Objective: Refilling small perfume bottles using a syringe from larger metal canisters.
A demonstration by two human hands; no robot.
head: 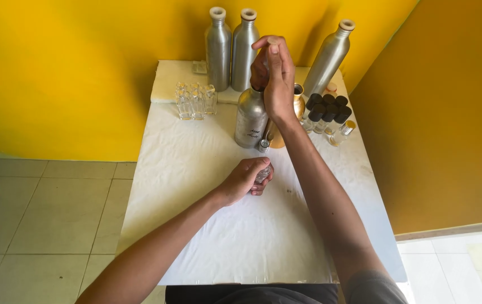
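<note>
Two tall brushed-metal bottles with pale caps (231, 49) stand side by side at the back of the white cloth-covered table (207, 225). A third capped metal bottle (328, 59) leans against the yellow wall (72, 67). A cluster of small empty clear glass bottles (195, 101) sits back left; small black-capped vials (327, 110) group right.
</note>
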